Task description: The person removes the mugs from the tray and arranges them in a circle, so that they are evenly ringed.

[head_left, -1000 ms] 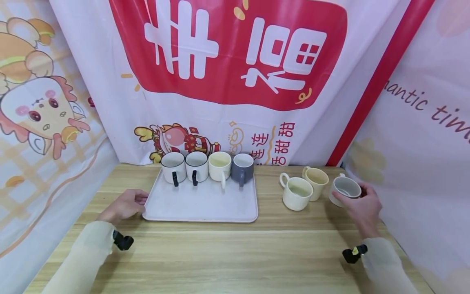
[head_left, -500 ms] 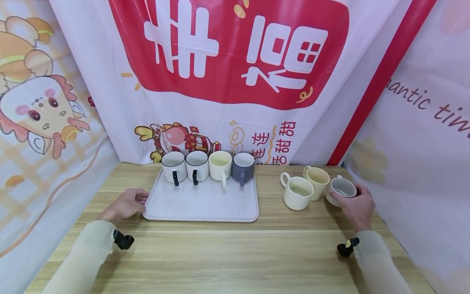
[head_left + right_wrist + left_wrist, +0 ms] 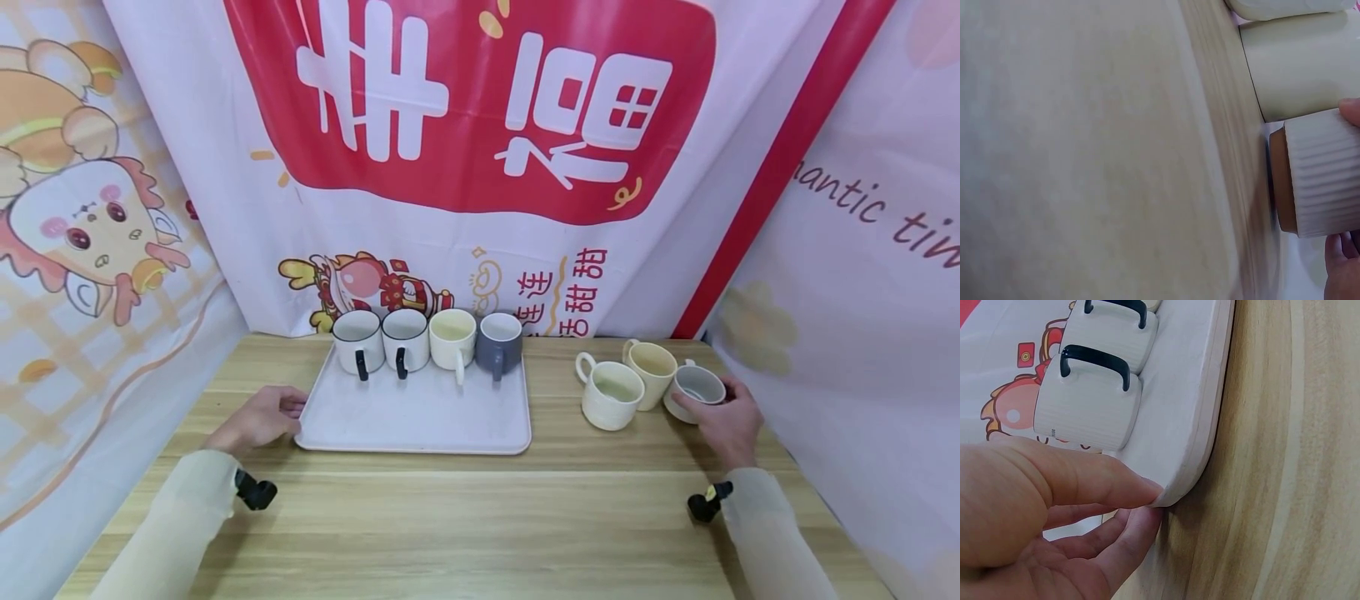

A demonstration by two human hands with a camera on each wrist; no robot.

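My left hand (image 3: 266,415) pinches the left edge of a white tray (image 3: 412,417) near its front corner. In the left wrist view, the thumb lies on the tray rim (image 3: 1194,450) with fingers beneath. At the right, my right hand (image 3: 733,425) grips a pale grey mug (image 3: 697,383) by its sides. The right wrist view shows this mug's ribbed wall (image 3: 1325,175) and brown base; its handle points backward in the head view. Close on its left stands a pale yellow mug (image 3: 651,362), and a cream mug (image 3: 613,406) stands further left.
Along the tray's back stand two white mugs with black handles, one at far left (image 3: 357,346) and its neighbour (image 3: 406,342), then a cream mug (image 3: 453,340) and a slate-grey mug (image 3: 499,346). A printed cloth (image 3: 465,200) hangs behind the wooden table (image 3: 480,525).
My right hand has shifted left with the pale grey mug, bringing it close beside the pale yellow mug. The left hand keeps its hold on the tray, which has not moved.
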